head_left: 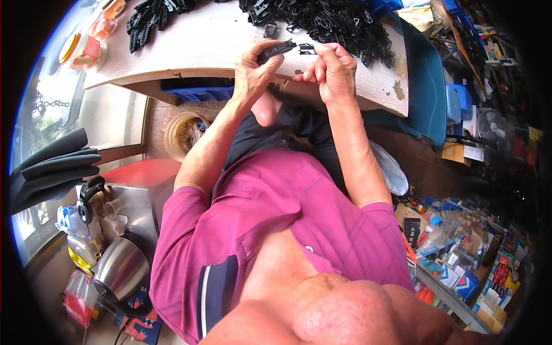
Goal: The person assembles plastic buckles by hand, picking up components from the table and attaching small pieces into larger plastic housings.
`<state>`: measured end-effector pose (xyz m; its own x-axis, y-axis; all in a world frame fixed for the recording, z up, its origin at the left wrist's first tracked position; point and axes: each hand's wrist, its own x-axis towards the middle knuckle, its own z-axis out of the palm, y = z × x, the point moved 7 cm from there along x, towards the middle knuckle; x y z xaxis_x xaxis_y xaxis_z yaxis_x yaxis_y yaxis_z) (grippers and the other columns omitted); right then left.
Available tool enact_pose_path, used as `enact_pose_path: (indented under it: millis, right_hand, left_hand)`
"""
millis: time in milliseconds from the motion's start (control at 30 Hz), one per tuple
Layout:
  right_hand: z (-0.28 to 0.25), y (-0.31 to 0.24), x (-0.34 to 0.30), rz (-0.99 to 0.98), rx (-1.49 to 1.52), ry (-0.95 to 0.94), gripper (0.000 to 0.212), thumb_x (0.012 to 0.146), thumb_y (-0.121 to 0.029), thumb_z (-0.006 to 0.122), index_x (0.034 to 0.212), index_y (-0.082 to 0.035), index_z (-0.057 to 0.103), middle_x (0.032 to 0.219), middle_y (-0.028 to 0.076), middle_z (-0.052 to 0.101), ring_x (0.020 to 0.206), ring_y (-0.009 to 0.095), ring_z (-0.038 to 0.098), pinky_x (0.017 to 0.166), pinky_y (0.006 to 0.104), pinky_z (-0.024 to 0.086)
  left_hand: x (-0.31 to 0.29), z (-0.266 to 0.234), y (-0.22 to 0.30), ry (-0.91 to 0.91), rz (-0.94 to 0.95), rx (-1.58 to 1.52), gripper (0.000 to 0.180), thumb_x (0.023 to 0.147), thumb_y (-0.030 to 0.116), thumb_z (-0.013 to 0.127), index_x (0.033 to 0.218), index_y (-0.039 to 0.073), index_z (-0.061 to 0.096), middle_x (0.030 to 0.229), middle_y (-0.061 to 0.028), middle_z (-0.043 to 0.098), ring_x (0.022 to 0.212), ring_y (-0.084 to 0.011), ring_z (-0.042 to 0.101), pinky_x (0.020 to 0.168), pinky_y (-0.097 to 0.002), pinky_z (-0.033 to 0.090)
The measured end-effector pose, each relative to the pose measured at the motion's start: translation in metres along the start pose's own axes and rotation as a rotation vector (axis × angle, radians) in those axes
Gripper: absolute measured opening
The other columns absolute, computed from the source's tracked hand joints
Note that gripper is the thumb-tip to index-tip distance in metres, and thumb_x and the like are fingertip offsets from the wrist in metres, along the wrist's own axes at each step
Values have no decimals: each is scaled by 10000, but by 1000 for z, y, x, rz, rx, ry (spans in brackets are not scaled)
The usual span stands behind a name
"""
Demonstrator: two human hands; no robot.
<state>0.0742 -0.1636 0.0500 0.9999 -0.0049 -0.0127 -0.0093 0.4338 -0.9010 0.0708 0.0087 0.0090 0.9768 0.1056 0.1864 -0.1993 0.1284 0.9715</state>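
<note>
My left hand (252,72) is closed around a long black plastic part (276,52), gripped between thumb and fingers just over the table's front edge. My right hand (336,72) pinches a small black plastic clip (306,49) with thumb and forefinger, its other fingers curled. The inner ends of the two pieces are close together; whether they touch is too small to tell. Behind the hands, one loose black piece (270,30) lies on the white table (207,40). A large heap of black plastic parts (328,23) spreads over the table's far right.
Another pile of black parts (150,23) lies at the far left, near orange-lidded jars (86,50). A blue crate (198,90) and a round tub (179,138) are below. At right stand a teal bin (422,86) and crowded goods (460,247); a steel kettle (123,267) is lower left.
</note>
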Motion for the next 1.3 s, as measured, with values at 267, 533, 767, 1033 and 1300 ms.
enact_pose_path:
  millis: [267, 533, 767, 1033, 1300]
  right_hand:
    - [-1, 14, 3, -9, -78, -1, 120, 851, -88, 670, 753, -47, 614, 515, -4, 515, 371, 109, 510, 370, 248, 430]
    - [1, 27, -1, 53, -147, -8, 112, 860, -82, 670, 772, -60, 604, 467, -4, 471, 374, 133, 503, 403, 272, 445]
    - [-2, 33, -4, 49, -122, 14, 136, 846, -88, 682, 747, -58, 595, 522, -12, 502, 388, 84, 454, 384, 253, 435]
    - [4, 33, 3, 116, -225, 91, 198, 793, -118, 734, 759, -26, 562, 626, 51, 566, 420, 113, 500, 354, 334, 522]
    - [24, 26, 23, 328, -555, 141, 308, 775, -219, 780, 906, -42, 564, 549, 34, 512, 433, 160, 567, 383, 401, 567]
  left_hand:
    - [-4, 13, -8, -139, -55, -32, 331, 829, -14, 619, 1158, 26, 604, 796, -3, 621, 596, -47, 526, 532, -195, 446]
    - [-6, 17, -11, -234, -89, 75, 334, 850, 67, 608, 1180, 19, 596, 850, -15, 644, 643, -68, 580, 576, -207, 483]
    - [-8, 19, -3, -239, -81, 108, 322, 891, 129, 624, 1198, 33, 602, 872, -24, 652, 669, -83, 615, 594, -215, 506]
    - [-10, 8, -5, -7, -189, -107, 167, 911, 188, 668, 1018, 61, 681, 744, -17, 651, 622, -63, 592, 526, -198, 471]
    - [1, -48, 5, 208, -59, -196, 258, 901, 163, 701, 1094, 9, 625, 824, -35, 640, 640, -72, 590, 586, -207, 537]
